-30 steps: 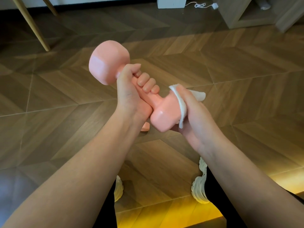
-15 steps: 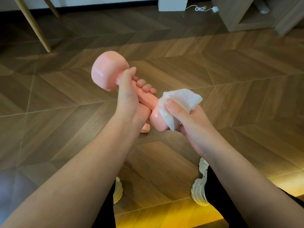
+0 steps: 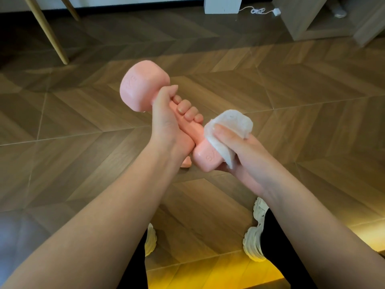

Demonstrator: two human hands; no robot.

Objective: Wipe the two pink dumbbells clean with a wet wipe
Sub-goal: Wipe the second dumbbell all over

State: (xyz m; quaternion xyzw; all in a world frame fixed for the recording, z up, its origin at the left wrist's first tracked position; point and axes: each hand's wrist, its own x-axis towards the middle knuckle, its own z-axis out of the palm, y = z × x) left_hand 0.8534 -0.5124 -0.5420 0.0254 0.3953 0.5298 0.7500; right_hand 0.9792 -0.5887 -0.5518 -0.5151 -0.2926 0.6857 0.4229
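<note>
My left hand (image 3: 168, 130) grips the handle of a pink dumbbell (image 3: 143, 88), held in the air and tilted, its far head up left and its near head (image 3: 205, 158) low at the centre. My right hand (image 3: 239, 151) holds a white wet wipe (image 3: 227, 126) wrapped over the near head, thumb pressing the wipe on top. A small pink piece of the second dumbbell (image 3: 186, 162) shows on the floor just below my left wrist; the rest of it is hidden.
Wooden herringbone floor (image 3: 83, 122) lies all around. Slanted wooden furniture legs (image 3: 46, 30) stand at the back left, a white block (image 3: 223, 5) and a white cable (image 3: 260, 11) at the back, a wooden cabinet (image 3: 302, 19) at the back right. My white shoes (image 3: 254, 240) are below.
The wipe moved from the side of the near head up over its top, and the dumbbell turned a little in my left hand while the camera view shifted slightly.
</note>
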